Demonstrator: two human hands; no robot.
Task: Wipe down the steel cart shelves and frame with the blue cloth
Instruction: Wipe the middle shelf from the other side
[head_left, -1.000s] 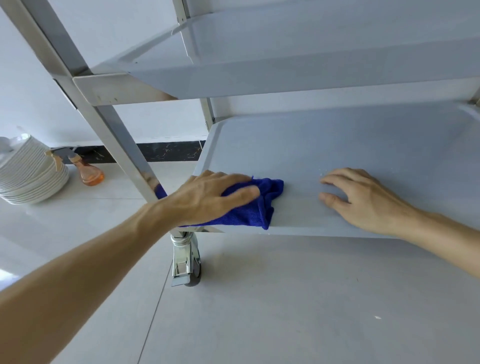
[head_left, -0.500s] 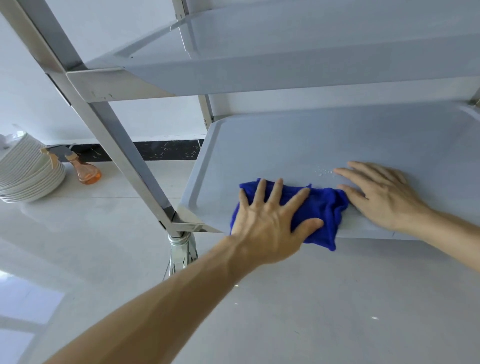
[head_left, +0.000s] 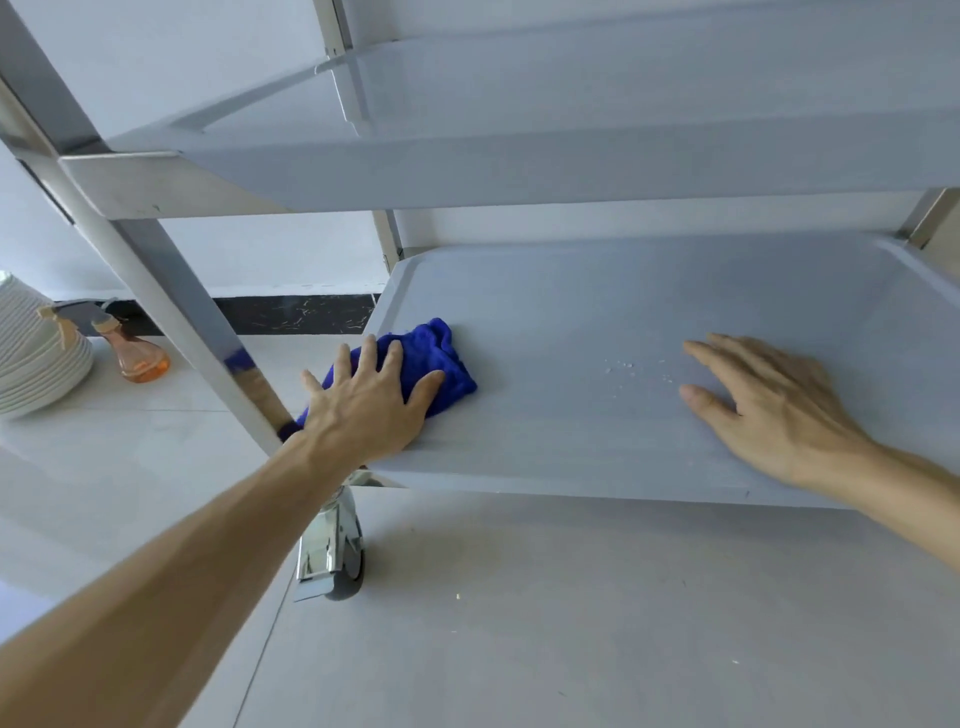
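Head view looks down at a steel cart, where the left hand (head_left: 366, 402) presses the cloth (head_left: 421, 364) flat on the bottom shelf (head_left: 597, 452), near its left front corner. Its fingers (head_left: 395, 358) are spread and straight over the bunched blue fabric, not curled round it. The right hand (head_left: 769, 405) rests palm-down on the bare shelf well to the right, its fingers relaxed and grasping nothing; it seems to steady the body or the cart.

By my reading the step in hand is wiping the bottom shelf, with the cloth at the left end of a stroke. A scatter of small white specks (head_left: 631, 369) lies between the two hands, so the next move probably calls for a sweep rightward across them, with even downward pressure so the cloth slides and does not roll up.

Room is fair: the shelf is open from the cloth to the right hand. A raised lip bounds the shelf at its left edge, just beside the cloth. The slanting post (head_left: 171, 291) stands close to the left wrist, and the upper shelf (head_left: 519, 171) hangs overhead, which limits how high the arm may lift. A caster (head_left: 332, 551) sits under the corner.
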